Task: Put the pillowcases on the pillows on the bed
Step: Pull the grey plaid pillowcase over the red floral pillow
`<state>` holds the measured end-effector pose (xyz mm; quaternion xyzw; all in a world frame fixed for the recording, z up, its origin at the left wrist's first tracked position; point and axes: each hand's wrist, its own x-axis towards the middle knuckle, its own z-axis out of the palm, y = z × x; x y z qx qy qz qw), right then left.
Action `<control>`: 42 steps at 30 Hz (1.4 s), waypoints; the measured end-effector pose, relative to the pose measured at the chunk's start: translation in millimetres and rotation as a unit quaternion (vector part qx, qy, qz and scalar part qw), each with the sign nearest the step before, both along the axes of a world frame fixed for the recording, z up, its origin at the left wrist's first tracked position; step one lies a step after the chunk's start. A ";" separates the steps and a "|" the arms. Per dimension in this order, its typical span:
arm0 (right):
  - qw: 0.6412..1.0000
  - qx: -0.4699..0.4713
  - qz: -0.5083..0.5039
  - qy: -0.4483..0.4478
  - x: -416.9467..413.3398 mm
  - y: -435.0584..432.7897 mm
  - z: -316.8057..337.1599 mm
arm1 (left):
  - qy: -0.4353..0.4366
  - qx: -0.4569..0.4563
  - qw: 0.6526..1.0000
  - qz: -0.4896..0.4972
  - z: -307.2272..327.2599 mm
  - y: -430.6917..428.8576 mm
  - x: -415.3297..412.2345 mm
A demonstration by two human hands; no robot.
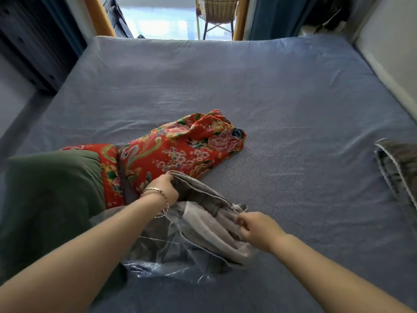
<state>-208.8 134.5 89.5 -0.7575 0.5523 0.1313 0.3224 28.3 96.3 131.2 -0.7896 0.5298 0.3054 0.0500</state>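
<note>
On the blue bed [282, 91], a clear plastic bag [155, 265] lies nearest. Over it, the right hand [255, 229] pinches the grey pillowcase [203, 224] and the left hand [165, 188] grips its far edge. Just beyond lies 1 red floral pillow [178, 150], touching the pillowcase.

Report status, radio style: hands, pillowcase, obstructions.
Left hand and right hand both grip grey pillowcase. Not yet on red floral pillow. Plastic bag against it.
</note>
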 end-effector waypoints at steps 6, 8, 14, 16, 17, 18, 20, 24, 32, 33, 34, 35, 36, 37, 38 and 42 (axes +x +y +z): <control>0.997 -0.046 -0.035 0.043 44.2 -89.7 -26.5 | 0.024 0.001 0.998 0.053 -53.6 -23.4 15.0; 0.995 -0.066 0.005 0.069 62.1 -112.3 -44.9 | 0.013 -0.006 0.998 0.066 -72.0 -35.7 18.2; 0.967 -0.143 0.181 0.108 139.0 -184.6 -116.9 | -0.062 0.020 0.993 0.099 -138.2 -71.0 40.4; 0.954 -0.160 0.211 0.143 161.6 -205.6 -145.2 | -0.078 0.037 0.988 0.126 -155.4 -83.8 48.2; 0.947 -0.166 0.223 0.164 170.1 -213.4 -158.6 | -0.082 0.049 0.985 0.145 -162.1 -89.6 51.7; 0.941 -0.172 0.231 0.179 175.3 -218.8 -171.5 | -0.086 0.060 0.981 0.162 -174.4 -94.8 53.7; 0.937 -0.201 0.226 0.174 180.2 -228.1 -200.4 | -0.091 0.062 0.980 0.166 -195.5 -100.7 56.9; 0.948 -0.243 0.189 0.080 171.7 -241.1 -217.0 | -0.106 0.016 0.981 0.163 -222.4 -105.6 57.6; 0.970 -0.143 0.197 -0.009 113.7 -226.6 -139.4 | -0.070 -0.058 0.986 0.142 -190.6 -101.3 8.6; 0.972 -0.140 0.190 -0.008 104.1 -223.3 -123.1 | -0.051 -0.069 0.987 0.137 -182.9 -99.2 -0.3; 0.974 -0.137 0.181 -0.004 88.0 -215.0 -103.2 | -0.033 -0.081 0.989 0.123 -169.4 -94.6 -13.0; 0.977 -0.130 0.171 0.001 71.2 -206.0 -88.8 | -0.018 -0.089 0.990 0.104 -158.6 -89.5 -25.5; 0.981 -0.121 0.154 0.009 51.4 -194.3 -76.5 | -0.003 -0.091 0.993 0.078 -148.8 -82.2 -39.8; 0.985 -0.107 0.136 0.022 28.6 -178.9 -64.0 | 0.016 -0.091 0.995 0.044 -138.2 -72.5 -57.2; 0.988 -0.088 0.117 0.040 3.8 -158.5 -50.9 | 0.037 -0.090 0.995 0.003 -125.3 -58.9 -76.2; 0.984 0.050 0.091 0.146 -77.4 -90.2 -19.9 | 0.119 -0.039 0.978 -0.169 -99.6 -21.3 -144.9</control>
